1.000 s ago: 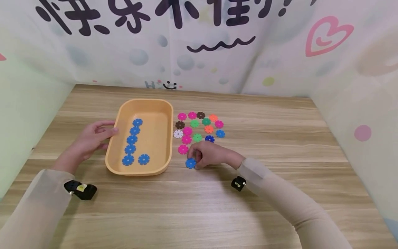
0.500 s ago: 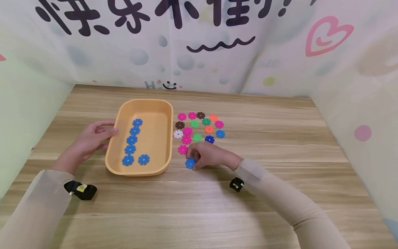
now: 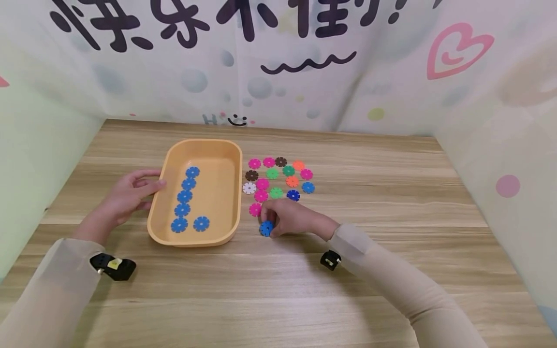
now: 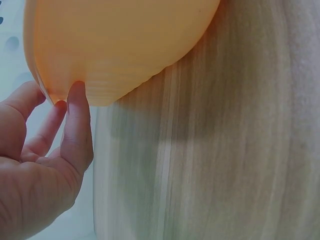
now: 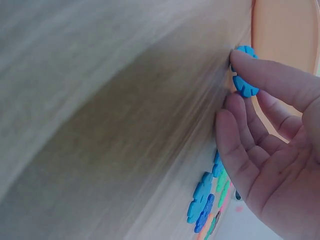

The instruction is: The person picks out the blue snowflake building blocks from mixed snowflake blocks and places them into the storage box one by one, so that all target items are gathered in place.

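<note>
My left hand (image 3: 133, 195) grips the left rim of an orange-yellow plastic tray (image 3: 239, 203). Its thumb lies over the rim and the other fingers are outside, as the left wrist view also shows. Inside the tray, several blue notched snowflake discs form a column, and one more blue disc (image 3: 201, 224) lies right of its lower end. My right hand (image 3: 289, 216) pinches a blue snowflake disc (image 3: 266, 228) between thumb and fingers, just right of the tray, low over the table. In the right wrist view the thumb covers part of this blue disc (image 5: 246, 86).
Right of the tray, several loose discs lie flat on the wooden table (image 3: 391, 193): pink, brown, green, orange, a white disc (image 3: 249, 188), a dark blue disc (image 3: 293, 195) and a lighter blue disc (image 3: 308, 187). A printed cloth wall (image 3: 174, 82) stands behind the table.
My right wrist has shifted slightly left, and the blue snowflake disc in its fingers has tilted a little. My left hand and the tray have stayed in place.
</note>
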`<state>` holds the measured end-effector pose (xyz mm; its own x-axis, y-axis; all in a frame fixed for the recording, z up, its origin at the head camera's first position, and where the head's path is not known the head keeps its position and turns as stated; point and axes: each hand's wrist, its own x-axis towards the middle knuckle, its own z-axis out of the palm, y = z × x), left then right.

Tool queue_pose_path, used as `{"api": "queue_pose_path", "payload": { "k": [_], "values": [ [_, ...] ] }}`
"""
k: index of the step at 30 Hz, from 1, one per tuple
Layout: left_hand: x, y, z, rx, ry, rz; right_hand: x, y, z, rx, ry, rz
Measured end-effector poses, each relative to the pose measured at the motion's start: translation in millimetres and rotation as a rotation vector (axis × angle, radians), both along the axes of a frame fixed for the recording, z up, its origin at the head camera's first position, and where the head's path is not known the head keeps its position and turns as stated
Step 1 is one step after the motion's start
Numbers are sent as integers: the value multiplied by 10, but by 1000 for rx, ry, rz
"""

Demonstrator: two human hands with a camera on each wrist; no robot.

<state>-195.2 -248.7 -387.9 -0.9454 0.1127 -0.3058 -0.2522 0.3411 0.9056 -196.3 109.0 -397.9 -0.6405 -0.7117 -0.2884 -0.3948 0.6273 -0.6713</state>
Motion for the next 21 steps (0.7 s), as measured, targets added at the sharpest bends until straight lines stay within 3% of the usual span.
{"api": "queue_pose_path", "payload": {
  "k": [10,21],
  "values": [
    [7,5,5,-9,8,-1,-30,33,47,-14,0,-6],
    [9,4,4,0,11,-1,-113,52,205,-94,72,46]
  ]
}}
